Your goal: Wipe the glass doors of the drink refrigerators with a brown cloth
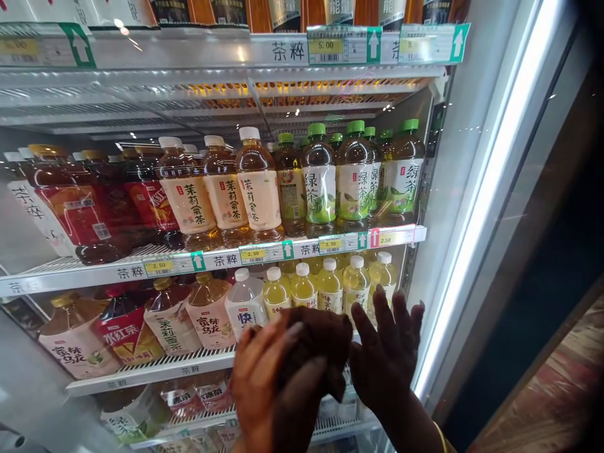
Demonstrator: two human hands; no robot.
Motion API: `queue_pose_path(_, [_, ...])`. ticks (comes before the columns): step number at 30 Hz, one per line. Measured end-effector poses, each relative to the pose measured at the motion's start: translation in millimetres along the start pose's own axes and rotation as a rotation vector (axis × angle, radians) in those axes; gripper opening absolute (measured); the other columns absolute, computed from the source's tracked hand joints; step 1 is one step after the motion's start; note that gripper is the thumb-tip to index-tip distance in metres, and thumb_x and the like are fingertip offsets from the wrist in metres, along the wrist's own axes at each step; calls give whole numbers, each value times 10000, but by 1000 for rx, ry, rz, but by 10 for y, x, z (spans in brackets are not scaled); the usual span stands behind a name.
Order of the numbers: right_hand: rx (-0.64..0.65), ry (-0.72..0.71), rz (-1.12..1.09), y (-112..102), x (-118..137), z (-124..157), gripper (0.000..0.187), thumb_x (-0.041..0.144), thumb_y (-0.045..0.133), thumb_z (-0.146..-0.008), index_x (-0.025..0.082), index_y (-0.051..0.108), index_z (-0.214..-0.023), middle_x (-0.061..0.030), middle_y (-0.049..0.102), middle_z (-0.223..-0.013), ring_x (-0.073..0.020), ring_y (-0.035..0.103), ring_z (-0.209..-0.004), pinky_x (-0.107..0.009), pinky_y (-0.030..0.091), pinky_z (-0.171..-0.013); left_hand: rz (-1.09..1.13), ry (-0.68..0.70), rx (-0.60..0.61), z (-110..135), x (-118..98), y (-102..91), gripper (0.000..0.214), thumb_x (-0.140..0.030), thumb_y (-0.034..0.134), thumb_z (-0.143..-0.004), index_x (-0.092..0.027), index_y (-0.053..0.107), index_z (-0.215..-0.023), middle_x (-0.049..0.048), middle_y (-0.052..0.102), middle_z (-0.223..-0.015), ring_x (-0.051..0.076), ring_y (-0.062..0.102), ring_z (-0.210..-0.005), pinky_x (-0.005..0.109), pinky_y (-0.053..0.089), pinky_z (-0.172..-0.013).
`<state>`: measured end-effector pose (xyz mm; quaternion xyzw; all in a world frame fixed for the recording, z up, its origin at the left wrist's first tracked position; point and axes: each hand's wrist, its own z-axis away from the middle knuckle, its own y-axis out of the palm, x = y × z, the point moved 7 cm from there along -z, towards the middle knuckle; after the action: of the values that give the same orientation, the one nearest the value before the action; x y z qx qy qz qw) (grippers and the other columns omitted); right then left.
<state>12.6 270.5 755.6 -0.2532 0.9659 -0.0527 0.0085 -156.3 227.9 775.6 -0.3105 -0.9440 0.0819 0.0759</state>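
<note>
My left hand is at the bottom middle, its fingers wrapped round a dark brown, crumpled cloth. Part of that cloth is hidden behind the fingers, and deep shade hides its detail. To the right, my right hand is raised with its fingers spread and nothing in it. A yellow band circles the right wrist. Both hands are in front of a lit drinks cooler. Small bottles of yellow drink with white caps stand just behind the hands, partly covered by them.
On the middle shelf stand jasmine tea bottles, green-capped tea bottles and red-labelled bottles. Larger bottles fill the lower shelf's left. Price tags line the shelf edges. A bright light strip runs down the right side. Small light reflections suggest glass.
</note>
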Motion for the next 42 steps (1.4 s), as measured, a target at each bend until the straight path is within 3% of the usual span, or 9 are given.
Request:
queue_pose_path(3, [-4, 7, 2, -10, 2, -1, 596, 272, 440, -1039, 284, 363, -1629, 4, 278, -1733, -259, 216, -1647, -557, 117, -1378, -19, -56, -93, -43, 45, -44, 260, -85, 815, -800, -244, 685, -959, 47, 633, -1410, 260, 600, -1364, 490, 472, -1174])
queue_pose_path(9, [-40, 2, -46, -55, -42, 21, 581, 235, 445, -1037, 254, 393, -1615, 2, 359, -1701, -236, 296, -1620, -510, 167, -1383, 63, 81, 78, 233, -166, 220, 243, -142, 760, -868, -313, 738, -1040, 17, 722, -1244, 248, 649, -1303, 464, 505, -1149])
queue_pose_path(16, [-18, 11, -74, -52, -26, -1, 623, 169, 468, -988, 244, 415, -1604, 13, 346, -1711, -240, 303, -1620, -497, 140, -1386, -6, -66, -40, -213, 40, -80, 346, 5, 779, -774, -202, 677, -1031, 103, 594, -1482, 269, 509, -1472, 520, 373, -1272])
queue_pose_path(20, [59, -10, -121, -107, -82, -23, 631, 182, 448, -1005, 251, 367, -1627, 36, 289, -1736, -217, 268, -1633, -446, 112, -1391, 16, 137, 64, 11, -184, 174, 304, -53, 798, -791, -232, 722, -1025, 72, 651, -1383, 260, 510, -1469, 458, 366, -1278])
queue_pose_path(23, [74, 38, -129, -182, -286, -26, 623, 182, 428, -1017, 267, 360, -1631, 47, 290, -1738, -229, 231, -1645, -488, 22, -1390, 67, 147, 111, 178, -288, 329, 282, -46, 726, -856, -244, 753, -1055, 69, 688, -1300, 264, 535, -1443, 469, 350, -1283])
queue_pose_path(26, [-7, 148, -81, -261, -549, -10, 679, 112, 454, -991, 305, 347, -1633, 67, 275, -1741, -233, 175, -1658, -527, -31, -1378, 84, 137, 134, 24, -318, 329, 346, -26, 707, -857, -253, 741, -1116, 74, 667, -1335, 264, 504, -1467, 478, 327, -1294])
queue_pose_path(30, [12, 108, -9, -217, -619, 29, 718, 139, 487, -989, 269, 272, -1662, 31, 199, -1765, -246, 142, -1664, -504, 25, -1387, 50, 85, 103, -335, -321, 318, 435, -20, 753, -817, -266, 706, -1173, 84, 615, -1405, 290, 484, -1477, 522, 352, -1276])
queue_pose_path(37, [-16, 15, 4, -211, -639, 204, 612, 258, 476, -1046, 238, 341, -1642, -11, 267, -1747, -259, 233, -1643, -484, 113, -1395, 212, 132, 166, -42, -669, 700, 291, -88, 680, -927, -260, 742, -1153, 41, 664, -1353, 239, 500, -1457, 414, 343, -1276])
queue_pose_path(42, [-9, 13, 9, -227, -659, 204, 646, 167, 501, -995, 231, 378, -1627, -23, 304, -1732, -261, 264, -1633, -481, 148, -1395, 178, 151, 139, -332, -572, 560, 377, -29, 720, -848, -249, 729, -1155, 58, 586, -1471, 271, 496, -1460, 455, 365, -1261])
